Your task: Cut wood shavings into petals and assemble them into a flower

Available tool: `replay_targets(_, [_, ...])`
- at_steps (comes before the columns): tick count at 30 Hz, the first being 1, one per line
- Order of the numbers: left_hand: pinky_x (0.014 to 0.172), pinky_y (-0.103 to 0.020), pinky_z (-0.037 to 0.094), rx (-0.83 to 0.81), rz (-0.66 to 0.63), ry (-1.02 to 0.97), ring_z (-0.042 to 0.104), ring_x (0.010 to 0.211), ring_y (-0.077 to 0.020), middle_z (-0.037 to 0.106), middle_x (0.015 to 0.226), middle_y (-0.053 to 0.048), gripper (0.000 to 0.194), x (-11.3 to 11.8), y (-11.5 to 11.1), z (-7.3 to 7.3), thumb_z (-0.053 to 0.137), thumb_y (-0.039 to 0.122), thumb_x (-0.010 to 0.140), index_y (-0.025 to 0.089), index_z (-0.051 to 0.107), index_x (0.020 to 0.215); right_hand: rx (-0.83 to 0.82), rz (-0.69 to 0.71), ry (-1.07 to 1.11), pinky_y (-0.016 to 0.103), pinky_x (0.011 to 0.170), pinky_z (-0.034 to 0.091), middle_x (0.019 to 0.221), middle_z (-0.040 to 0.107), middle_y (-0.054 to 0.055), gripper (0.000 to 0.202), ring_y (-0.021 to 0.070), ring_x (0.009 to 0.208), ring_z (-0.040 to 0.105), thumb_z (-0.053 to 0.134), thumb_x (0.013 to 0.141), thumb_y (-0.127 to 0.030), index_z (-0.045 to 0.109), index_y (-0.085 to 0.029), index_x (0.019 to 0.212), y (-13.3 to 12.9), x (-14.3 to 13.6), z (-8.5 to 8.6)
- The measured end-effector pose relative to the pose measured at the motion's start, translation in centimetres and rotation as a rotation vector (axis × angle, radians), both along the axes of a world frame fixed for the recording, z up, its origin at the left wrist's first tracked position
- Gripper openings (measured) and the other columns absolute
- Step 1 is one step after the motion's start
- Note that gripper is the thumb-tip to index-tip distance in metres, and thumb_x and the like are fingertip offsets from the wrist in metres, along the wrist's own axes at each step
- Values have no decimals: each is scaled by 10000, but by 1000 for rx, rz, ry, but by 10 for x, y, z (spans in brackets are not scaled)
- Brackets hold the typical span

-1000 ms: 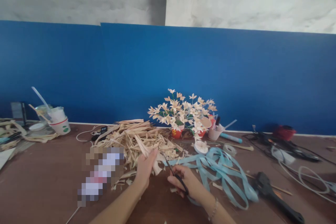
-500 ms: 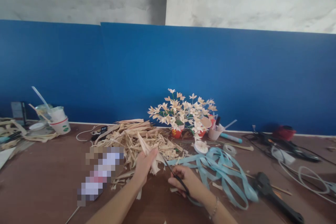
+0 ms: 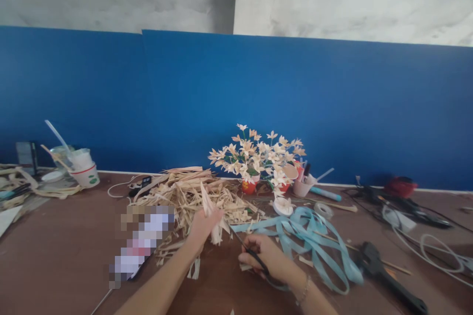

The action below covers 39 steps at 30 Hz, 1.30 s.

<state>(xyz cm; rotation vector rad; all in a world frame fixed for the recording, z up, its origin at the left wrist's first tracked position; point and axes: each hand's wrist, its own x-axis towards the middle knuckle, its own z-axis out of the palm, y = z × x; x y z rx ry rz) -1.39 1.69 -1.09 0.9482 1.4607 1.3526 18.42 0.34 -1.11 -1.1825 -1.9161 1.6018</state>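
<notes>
Pinched in my left hand (image 3: 205, 226) is a pale dried corn husk (image 3: 209, 202), its pointed end up and its cut lower edge hanging below my fingers. My right hand (image 3: 263, 254) is closed round the dark handles of a pair of scissors (image 3: 254, 256). The blades point up and left, their tips close to the husk's lower edge; whether they touch it I cannot tell. Behind my left hand lies a loose heap of dried husks (image 3: 158, 199). Small cut scraps (image 3: 194, 268) lie on the brown table (image 3: 210, 290) below that hand.
Husk flowers (image 3: 254, 150) in small red pots stand at the back centre. Light blue ribbon (image 3: 321, 246) lies tangled right of my hands, with a black glue gun-like tool (image 3: 388, 275) beyond. A blurred-out phone-like item (image 3: 142, 248) is at left, a paper cup (image 3: 86, 175) further back.
My left hand has turned the husk more upright and shifted slightly. Another cut strip now lies among the scraps under that hand. The scissors have barely moved.
</notes>
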Motion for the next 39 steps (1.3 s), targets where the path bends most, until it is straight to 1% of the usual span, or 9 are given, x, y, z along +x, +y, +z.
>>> replay_targets(4, [483, -226, 404, -4, -49, -13, 553, 491, -154, 628, 521, -25, 347, -3, 2, 0, 735, 437, 539, 111, 665, 634, 0, 2, -46, 136, 296, 257, 450, 454, -80, 323, 37, 329, 346, 645, 676, -454, 495, -170, 720, 2, 2, -1])
replay_targets(7, [477, -221, 406, -13, -86, -25, 551, 488, -148, 641, 529, -32, 323, -4, 2, 4, 750, 409, 527, 109, 676, 621, 13, 22, -82, 139, 296, 251, 442, 458, -77, 304, 38, 322, 341, 641, 683, -443, 514, -171, 730, 3, 6, -1])
replay_targets(12, [488, -223, 419, -34, -148, -51, 563, 504, -152, 666, 562, -43, 322, -5, 0, 10, 762, 382, 517, 101, 698, 659, 25, 53, -124, 137, 300, 255, 448, 462, -70, 271, 41, 328, 350, 644, 681, -412, 520, -173, 712, 3, 10, 5])
replay_targets(15, [496, -225, 428, -51, -157, -58, 570, 513, -152, 673, 576, -44, 305, -5, 1, 11, 770, 360, 508, 102, 696, 653, -3, 66, -117, 134, 303, 272, 451, 467, -72, 260, 44, 332, 369, 643, 680, -399, 519, -174, 723, 3, 11, 7])
replay_targets(18, [491, -224, 428, -46, -162, -55, 559, 498, -144, 666, 556, -35, 281, -5, 1, 11, 767, 349, 517, 107, 693, 640, -61, 112, -89, 132, 308, 290, 481, 514, -62, 270, 58, 347, 433, 636, 684, -401, 519, -171, 764, 3, 12, 7])
replay_targets(22, [478, -230, 421, -17, -166, -39, 547, 476, -142, 651, 527, -28, 260, -5, 0, 12, 765, 338, 518, 111, 690, 620, -109, 184, -93, 119, 300, 252, 505, 557, -49, 294, 68, 364, 490, 625, 695, -414, 523, -164, 810, 4, 15, 8])
replay_targets(25, [483, -238, 420, -4, -168, -23, 548, 484, -149, 648, 528, -34, 273, -5, 0, 12, 758, 346, 523, 105, 692, 633, -139, 202, -115, 114, 299, 247, 484, 541, -58, 319, 61, 351, 476, 646, 672, -428, 522, -162, 798, 5, 15, 5])
replay_targets(31, [516, -249, 432, -20, -181, 62, 575, 536, -166, 673, 593, -54, 345, -5, 0, 8, 716, 393, 571, 86, 693, 727, -135, 186, -47, 141, 333, 351, 483, 497, -77, 309, 53, 362, 441, 671, 651, -407, 519, -162, 759, 4, 11, -2])
replay_targets(39, [516, -250, 431, -14, -181, 46, 569, 535, -162, 672, 603, -56, 308, -2, -2, 9, 712, 367, 580, 88, 676, 705, -87, 180, -61, 126, 316, 310, 492, 493, -74, 302, 44, 362, 426, 671, 661, -407, 530, -159, 760, 4, 11, -3])
